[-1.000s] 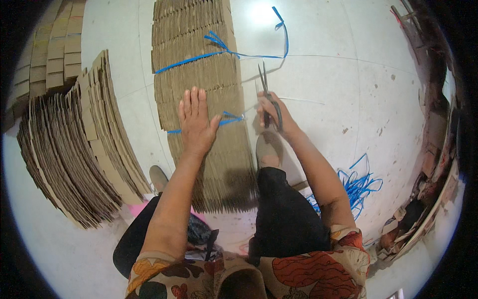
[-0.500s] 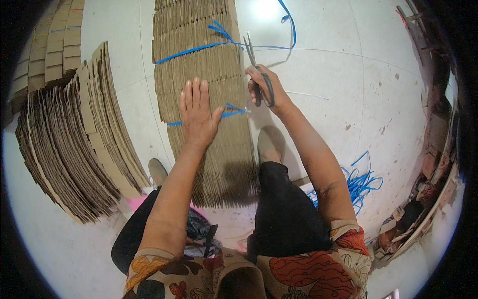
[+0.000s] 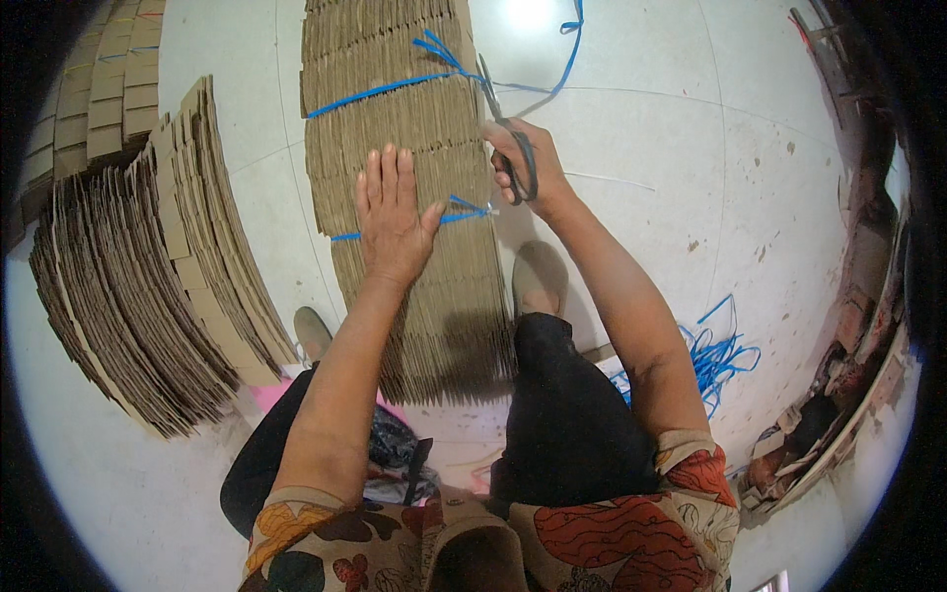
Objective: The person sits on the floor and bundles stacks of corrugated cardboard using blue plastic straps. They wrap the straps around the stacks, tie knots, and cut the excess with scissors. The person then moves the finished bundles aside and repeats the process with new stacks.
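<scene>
A long row of folded cardboard pieces (image 3: 434,296) stretches away between my feet. Two blue straps cross it: a far strap (image 3: 380,96), tied with loose ends near its right side, and a near strap (image 3: 464,216). My left hand (image 3: 395,217) lies flat on the cardboard over the near strap, fingers outstretched. Wrapped round the dark handles of a pair of scissors (image 3: 522,148), my right hand (image 3: 536,163) is just beyond the row's right side. The scissor blades point away, close to the far strap where its long tail (image 3: 565,79) runs off; whether they touch it I cannot tell.
Left of me stand more cardboard stacks (image 3: 128,306), with bundled cardboard (image 3: 123,89) farther back. A tangle of blue strap (image 3: 718,363) lies on the floor to the right. Cardboard scraps (image 3: 789,444) line the right edge. A thin white strip (image 3: 612,182) rests on the tiles.
The scissors have shifted slightly left, their blades now nearer the far strap and less spread. The strap's long tail hangs differently. My left hand stays in place on the cardboard.
</scene>
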Tool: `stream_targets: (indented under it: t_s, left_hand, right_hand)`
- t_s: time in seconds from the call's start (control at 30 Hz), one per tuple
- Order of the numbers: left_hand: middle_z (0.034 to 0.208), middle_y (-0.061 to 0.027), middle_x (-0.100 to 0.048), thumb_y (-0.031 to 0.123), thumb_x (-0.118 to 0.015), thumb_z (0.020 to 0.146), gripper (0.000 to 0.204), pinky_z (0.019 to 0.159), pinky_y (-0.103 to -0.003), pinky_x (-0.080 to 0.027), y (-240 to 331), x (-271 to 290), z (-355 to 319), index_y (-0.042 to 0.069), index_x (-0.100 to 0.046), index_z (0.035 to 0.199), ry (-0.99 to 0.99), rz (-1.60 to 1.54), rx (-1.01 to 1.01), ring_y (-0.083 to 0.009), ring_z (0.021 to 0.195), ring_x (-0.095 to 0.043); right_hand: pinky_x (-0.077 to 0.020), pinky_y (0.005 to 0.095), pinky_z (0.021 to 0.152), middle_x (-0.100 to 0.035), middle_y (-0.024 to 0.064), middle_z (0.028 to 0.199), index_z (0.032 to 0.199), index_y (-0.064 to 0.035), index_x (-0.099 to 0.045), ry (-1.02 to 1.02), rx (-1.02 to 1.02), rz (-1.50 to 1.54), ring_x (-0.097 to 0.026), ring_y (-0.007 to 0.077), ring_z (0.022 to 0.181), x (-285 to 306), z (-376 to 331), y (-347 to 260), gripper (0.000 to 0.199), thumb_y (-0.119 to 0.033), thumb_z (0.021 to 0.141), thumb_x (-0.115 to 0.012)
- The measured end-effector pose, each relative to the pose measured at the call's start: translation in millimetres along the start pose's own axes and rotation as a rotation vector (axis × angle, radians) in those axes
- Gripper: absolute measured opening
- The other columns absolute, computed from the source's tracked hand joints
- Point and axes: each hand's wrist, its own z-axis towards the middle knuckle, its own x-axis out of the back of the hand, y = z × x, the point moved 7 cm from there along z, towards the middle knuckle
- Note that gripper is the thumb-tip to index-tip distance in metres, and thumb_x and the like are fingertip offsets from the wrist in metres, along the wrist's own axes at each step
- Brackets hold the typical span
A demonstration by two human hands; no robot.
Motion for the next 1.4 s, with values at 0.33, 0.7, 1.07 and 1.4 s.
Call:
stream_targets:
  t_s: [0.33,0.7,1.07,1.4]
  left_hand:
    - [0.147,-0.0148,-0.022,0.037,-0.053,0.084,0.071,0.111,-0.046,-0.011,2,-1,-1,0.004,-0.025,0.140,-0.019,-0.032,-0.001,-0.0318,0.137,-0.015]
    - [0.146,-0.0146,-0.024,0.033,-0.057,0.083,0.071,0.111,-0.043,-0.014,-3,11,1,0.004,-0.026,0.140,-0.015,-0.108,0.020,-0.0309,0.137,-0.017]
    - [0.139,-0.0185,-0.035,0.037,-0.058,0.086,0.071,0.108,-0.039,-0.024,-159,-7,-24,-0.001,-0.028,0.138,0.063,-1.462,0.752,-0.0292,0.129,-0.033]
    - [0.143,-0.0240,-0.027,0.033,-0.073,0.070,0.098,0.109,-0.040,-0.022,-146,96,-33,-0.003,-0.016,0.141,-0.229,-1.080,0.557,-0.0349,0.133,-0.025]
  right_hand:
    - [-0.0367,0.0263,0.036,-0.044,0.0012,0.059,0.088,-0.0054,-0.051,0.121,-0.245,0.471,-0.043,0.0109,0.044,46,12,52,0.035,-0.038,0.083,-0.062]
    - [-0.0477,0.0385,0.068,-0.063,0.0184,0.078,0.100,0.0021,-0.058,0.646,-0.173,-1.006,-0.062,0.0322,0.073,221,-141,92,0.051,-0.029,0.064,-0.074]
    - [-0.0470,0.0384,0.079,-0.057,0.0084,0.105,0.117,-0.0027,-0.054,0.341,-0.240,-0.124,-0.053,0.0204,0.101,69,-12,24,0.043,-0.036,0.089,-0.054]
    - [-0.0453,0.0395,0.091,-0.050,0.0122,0.126,0.131,-0.0045,-0.041,0.338,-0.222,0.298,-0.050,0.0272,0.112,-84,-33,3,0.051,-0.037,0.092,-0.045]
